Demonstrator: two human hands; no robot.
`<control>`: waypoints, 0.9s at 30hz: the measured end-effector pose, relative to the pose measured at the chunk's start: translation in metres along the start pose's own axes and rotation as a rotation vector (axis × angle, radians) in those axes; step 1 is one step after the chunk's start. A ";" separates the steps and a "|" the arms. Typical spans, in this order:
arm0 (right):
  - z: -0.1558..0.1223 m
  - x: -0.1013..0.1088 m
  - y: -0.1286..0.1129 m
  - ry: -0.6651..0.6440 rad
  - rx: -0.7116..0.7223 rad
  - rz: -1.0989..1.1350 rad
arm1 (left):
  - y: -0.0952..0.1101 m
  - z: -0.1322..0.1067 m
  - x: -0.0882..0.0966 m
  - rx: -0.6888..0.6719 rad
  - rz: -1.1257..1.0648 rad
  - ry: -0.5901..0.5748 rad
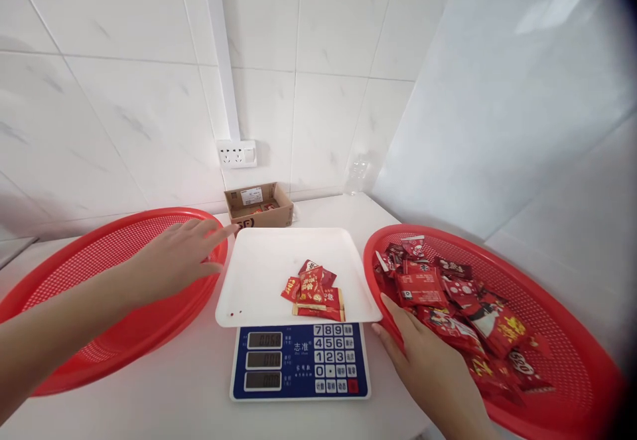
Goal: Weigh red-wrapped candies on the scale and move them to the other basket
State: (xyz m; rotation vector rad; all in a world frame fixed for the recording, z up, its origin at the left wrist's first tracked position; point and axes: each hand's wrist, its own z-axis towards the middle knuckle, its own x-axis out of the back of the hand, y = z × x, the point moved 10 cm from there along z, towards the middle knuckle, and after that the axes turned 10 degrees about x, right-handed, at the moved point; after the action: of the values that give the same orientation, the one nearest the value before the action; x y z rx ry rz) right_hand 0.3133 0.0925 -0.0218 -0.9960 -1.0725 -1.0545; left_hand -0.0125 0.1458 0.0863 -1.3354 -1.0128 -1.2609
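My left hand [182, 257] is stretched out over the red basket [47, 274] on the left, fingers apart and holding nothing. Its fingertips are close to the left edge of the white weighing tray [269, 254]. Several red candy packets [312, 287] lie in a small pile on that tray. Over the near-left rim of the right red basket [572, 307] is my right hand [415, 347], its fingers apart beside the tray's front right corner. Many red packets [421, 287] fill part of this basket. Below the tray, the scale's blue panel [301, 364] shows lit digits, too faint to read surely.
Behind the tray stands an open cardboard box [261, 218] with a few packets inside. A clear plastic container [357, 173] is in the back corner. A power socket [237, 154] is fixed to the tiled wall [263, 35]. Everything stands on a white table [194, 400].
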 end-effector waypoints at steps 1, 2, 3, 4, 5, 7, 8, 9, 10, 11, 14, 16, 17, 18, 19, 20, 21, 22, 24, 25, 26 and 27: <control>0.000 0.000 0.000 0.000 -0.003 -0.003 | 0.014 0.000 -0.001 -0.054 -0.007 -0.004; 0.000 0.001 0.000 0.001 -0.004 -0.008 | 0.033 0.000 -0.003 -0.126 -0.028 -0.018; 0.001 0.001 -0.001 0.003 -0.001 -0.015 | 0.055 0.000 -0.006 -0.200 -0.055 -0.036; 0.001 0.002 -0.002 0.006 0.006 -0.023 | 0.079 -0.001 -0.011 -0.300 -0.108 -0.066; 0.001 0.003 -0.003 0.011 0.015 -0.033 | 0.104 -0.003 -0.015 -0.401 -0.167 -0.096; 0.000 0.006 -0.005 0.020 0.034 -0.054 | 0.140 -0.002 -0.025 -0.529 -0.237 -0.142; 0.000 0.006 -0.006 0.025 0.041 -0.061 | 0.153 0.000 -0.030 -0.564 -0.251 -0.156; 0.000 0.007 -0.006 0.030 0.048 -0.065 | 0.161 0.003 -0.034 -0.582 -0.255 -0.163; 0.000 0.007 -0.007 0.034 0.055 -0.066 | 0.166 0.005 -0.037 -0.589 -0.256 -0.165; -0.001 0.007 -0.007 0.037 0.060 -0.067 | 0.167 0.008 -0.038 -0.585 -0.259 -0.161; -0.002 0.006 -0.006 0.045 0.067 -0.069 | 0.143 0.011 -0.028 -0.489 -0.266 -0.102; -0.003 0.006 -0.006 0.055 0.069 -0.069 | 0.107 0.009 -0.015 -0.366 -0.254 -0.046; -0.003 0.005 -0.006 0.060 0.071 -0.069 | 0.086 0.006 -0.010 -0.296 -0.240 -0.026; -0.003 0.005 -0.006 0.062 0.073 -0.069 | 0.064 0.003 -0.005 -0.227 -0.222 -0.015; -0.003 0.005 -0.006 0.064 0.074 -0.068 | 0.044 -0.001 -0.003 -0.163 -0.204 -0.020; -0.003 0.004 -0.006 0.064 0.075 -0.067 | 0.026 -0.005 -0.002 -0.108 -0.193 -0.031; -0.002 0.004 -0.006 0.066 0.076 -0.063 | 0.014 -0.009 -0.003 -0.063 -0.189 -0.041; -0.002 0.005 -0.005 0.070 0.072 -0.058 | 0.007 -0.012 -0.005 -0.031 -0.193 -0.059; -0.001 0.005 -0.004 0.074 0.057 -0.049 | 0.012 -0.014 -0.016 -0.018 -0.220 -0.110; -0.001 0.006 -0.004 0.076 0.049 -0.046 | 0.023 -0.014 -0.023 -0.036 -0.240 -0.143; -0.001 0.006 -0.003 0.078 0.044 -0.043 | 0.039 -0.014 -0.031 -0.070 -0.262 -0.179; -0.001 0.006 -0.003 0.081 0.042 -0.041 | 0.058 -0.013 -0.038 -0.112 -0.283 -0.209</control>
State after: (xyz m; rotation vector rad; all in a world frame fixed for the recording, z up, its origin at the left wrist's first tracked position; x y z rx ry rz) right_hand 0.3111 0.0894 -0.0157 -0.8935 -1.0481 -1.0918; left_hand 0.0382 0.1267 0.0414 -1.4707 -1.3305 -1.4249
